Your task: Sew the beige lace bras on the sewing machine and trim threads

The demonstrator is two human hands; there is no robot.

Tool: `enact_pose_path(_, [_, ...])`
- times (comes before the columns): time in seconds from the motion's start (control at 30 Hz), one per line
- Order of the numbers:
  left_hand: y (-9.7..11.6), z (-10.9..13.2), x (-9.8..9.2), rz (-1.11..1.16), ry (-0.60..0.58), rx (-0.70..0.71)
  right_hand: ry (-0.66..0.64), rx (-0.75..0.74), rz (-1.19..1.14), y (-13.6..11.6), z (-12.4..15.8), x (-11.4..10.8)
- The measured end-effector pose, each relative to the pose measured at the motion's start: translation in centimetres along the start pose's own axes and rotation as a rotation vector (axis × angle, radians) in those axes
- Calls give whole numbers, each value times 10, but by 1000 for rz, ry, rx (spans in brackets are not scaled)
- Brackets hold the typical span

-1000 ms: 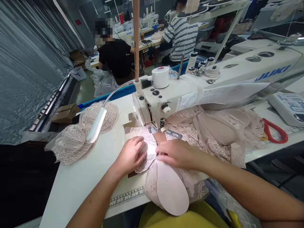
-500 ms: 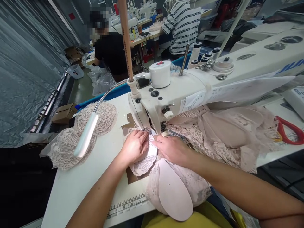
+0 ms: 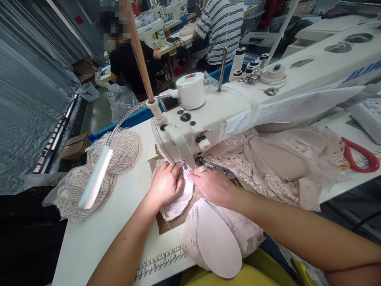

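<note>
Where a stack of lace cup pieces (image 3: 101, 174) lies at the left of the white sewing table (image 3: 98, 234) beside the gooseneck lamp (image 3: 95, 182), the left hand (image 3: 166, 183) now presses flat, fingers together, on the lace cup piece (image 3: 175, 206) directly at the presser foot of the sewing machine (image 3: 208, 119), having advanced from a position nearer the table edge. The right hand (image 3: 212, 186), likewise flat and gripping nothing, has moved forward with it, so the work appears fed to the needle; red scissors (image 3: 360, 155) lie far right.
</note>
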State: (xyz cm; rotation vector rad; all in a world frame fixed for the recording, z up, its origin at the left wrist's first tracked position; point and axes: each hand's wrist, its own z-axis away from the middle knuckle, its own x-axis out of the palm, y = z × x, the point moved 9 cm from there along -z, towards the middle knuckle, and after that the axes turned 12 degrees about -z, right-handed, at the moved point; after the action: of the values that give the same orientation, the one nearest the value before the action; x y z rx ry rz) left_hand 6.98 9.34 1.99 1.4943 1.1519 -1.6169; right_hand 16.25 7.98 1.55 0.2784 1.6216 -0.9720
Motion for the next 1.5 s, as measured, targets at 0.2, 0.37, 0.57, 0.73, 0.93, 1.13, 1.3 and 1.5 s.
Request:
enact_pose_path(0.2, [4, 0, 0, -21, -6, 5, -4, -10, 6, -1, -1, 1])
enact_pose_path(0.37, [4, 1, 0, -12, 0, -2, 0, -5, 8, -1, 0, 2])
enact_pose_path(0.57, [7, 5, -3, 18, 2, 13, -7, -12, 16, -3, 1, 0])
enact_pose_path(0.73, [8, 6, -3, 30, 9, -5, -17, -17, 11, -4, 1, 0])
enact_pose_path(0.93, [7, 6, -6, 56, -2, -26, 29, -46, -5, -3, 2, -1])
enact_pose_path(1.13, [-45, 39, -35, -33, -5, -329, 96, -165, -100, -8, 9, -3])
enact_pose_path(1.3, [-72, 80, -5, 77, -296, -535, 39, -273, -135, -18, 13, 7])
enact_pose_path(1.5, [-70, 90, 16, 1155, 51, -701, 19, -284, -130, -21, 13, 8])
